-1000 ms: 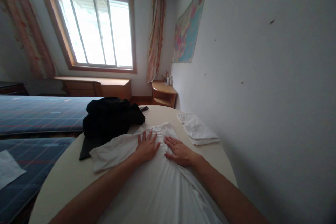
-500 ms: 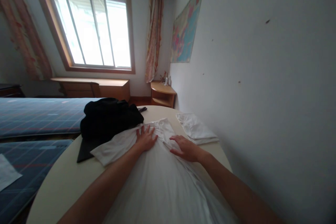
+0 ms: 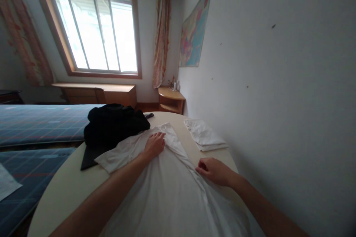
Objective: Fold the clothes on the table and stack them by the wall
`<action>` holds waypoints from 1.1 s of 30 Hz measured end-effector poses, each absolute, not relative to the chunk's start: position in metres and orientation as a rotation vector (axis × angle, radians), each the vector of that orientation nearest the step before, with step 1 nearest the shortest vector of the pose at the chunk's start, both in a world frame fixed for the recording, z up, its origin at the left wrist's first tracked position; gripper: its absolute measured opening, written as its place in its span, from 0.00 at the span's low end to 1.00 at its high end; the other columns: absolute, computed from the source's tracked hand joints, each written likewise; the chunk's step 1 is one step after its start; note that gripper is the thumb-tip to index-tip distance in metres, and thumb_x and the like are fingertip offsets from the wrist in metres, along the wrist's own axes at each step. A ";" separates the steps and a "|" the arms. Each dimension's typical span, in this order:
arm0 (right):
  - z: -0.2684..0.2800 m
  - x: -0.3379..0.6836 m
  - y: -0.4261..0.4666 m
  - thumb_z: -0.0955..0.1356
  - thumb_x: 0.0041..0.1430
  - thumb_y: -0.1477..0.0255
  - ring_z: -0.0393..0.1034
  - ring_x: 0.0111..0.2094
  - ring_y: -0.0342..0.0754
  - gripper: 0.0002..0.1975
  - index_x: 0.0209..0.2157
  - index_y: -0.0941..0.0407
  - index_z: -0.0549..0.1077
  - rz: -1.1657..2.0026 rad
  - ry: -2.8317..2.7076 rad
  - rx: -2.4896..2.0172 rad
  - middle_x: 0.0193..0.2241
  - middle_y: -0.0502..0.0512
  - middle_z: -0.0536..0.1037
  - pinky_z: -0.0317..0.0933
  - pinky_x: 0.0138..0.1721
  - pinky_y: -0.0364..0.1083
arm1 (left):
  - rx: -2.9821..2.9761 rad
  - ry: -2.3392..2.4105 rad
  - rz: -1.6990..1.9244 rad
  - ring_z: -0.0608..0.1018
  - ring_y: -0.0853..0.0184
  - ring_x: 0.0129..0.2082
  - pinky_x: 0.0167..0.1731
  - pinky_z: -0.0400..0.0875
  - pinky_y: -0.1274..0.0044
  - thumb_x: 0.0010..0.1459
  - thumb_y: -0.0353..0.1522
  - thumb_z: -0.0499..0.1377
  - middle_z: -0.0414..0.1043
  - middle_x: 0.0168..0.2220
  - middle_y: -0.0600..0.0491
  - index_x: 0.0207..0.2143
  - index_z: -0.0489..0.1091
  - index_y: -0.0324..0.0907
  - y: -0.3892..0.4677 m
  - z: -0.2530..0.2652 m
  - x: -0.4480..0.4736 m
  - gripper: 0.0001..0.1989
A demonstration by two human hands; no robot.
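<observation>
A white short-sleeved shirt (image 3: 167, 200) lies spread over the round table, one sleeve out to the left and its right side drawn into long folds. Near its far end, my left hand (image 3: 155, 145) rests on the cloth, its fingers drawn together and closed on a fold. My right hand (image 3: 215, 171) is closed at the shirt's right edge, thumb and fingers pinched on the cloth. Beyond my right hand lies a folded white garment (image 3: 205, 135).
A black cloth heap (image 3: 114, 124) sits on a dark flat item (image 3: 90, 157) at the table's left. The cream tabletop (image 3: 69, 185) has a curved rim. Blue plaid mattresses (image 3: 41, 126) lie to the left; a white wall (image 3: 278, 118) runs close on the right.
My left hand has gone from spread fingers to closed on the cloth. My right hand has moved right and nearer, closing on the shirt's edge. The far part of the shirt has shifted.
</observation>
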State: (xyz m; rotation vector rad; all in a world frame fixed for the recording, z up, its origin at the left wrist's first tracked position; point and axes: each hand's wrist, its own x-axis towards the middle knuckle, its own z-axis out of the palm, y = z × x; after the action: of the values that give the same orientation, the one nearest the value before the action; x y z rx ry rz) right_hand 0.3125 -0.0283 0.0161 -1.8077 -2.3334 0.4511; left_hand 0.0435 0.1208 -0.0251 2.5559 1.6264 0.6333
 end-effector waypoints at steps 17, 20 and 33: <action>0.041 0.288 -0.055 0.66 0.61 0.62 0.63 0.28 0.42 0.15 0.44 0.57 0.72 0.813 -2.271 -1.580 0.27 0.48 0.72 0.54 0.30 0.41 | 2.618 1.226 0.747 0.77 0.66 0.41 0.43 0.69 0.77 0.61 0.28 0.51 0.75 0.45 0.52 0.40 0.74 0.45 0.107 -0.029 0.040 0.13; 0.052 0.278 -0.067 0.71 0.56 0.62 0.65 0.31 0.42 0.23 0.52 0.55 0.71 0.930 -2.302 -1.493 0.33 0.49 0.72 0.58 0.33 0.40 | 2.602 1.265 0.759 0.77 0.66 0.39 0.41 0.69 0.76 0.62 0.27 0.50 0.75 0.45 0.52 0.40 0.73 0.45 0.105 -0.030 0.036 0.12; 0.046 0.259 -0.073 0.63 0.64 0.66 0.63 0.14 0.39 0.16 0.52 0.55 0.64 2.105 -2.215 -1.426 0.17 0.41 0.69 0.59 0.21 0.37 | 2.601 1.337 0.803 0.72 0.59 0.53 0.54 0.65 0.69 0.60 0.35 0.56 0.69 0.54 0.46 0.37 0.71 0.42 0.087 -0.042 0.037 0.07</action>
State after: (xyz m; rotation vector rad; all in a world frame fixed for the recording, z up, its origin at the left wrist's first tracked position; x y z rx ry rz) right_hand 0.2592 -0.0728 0.0455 -1.4264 -2.2153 2.1049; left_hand 0.0366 0.0865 -0.0420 2.6009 1.3371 0.8033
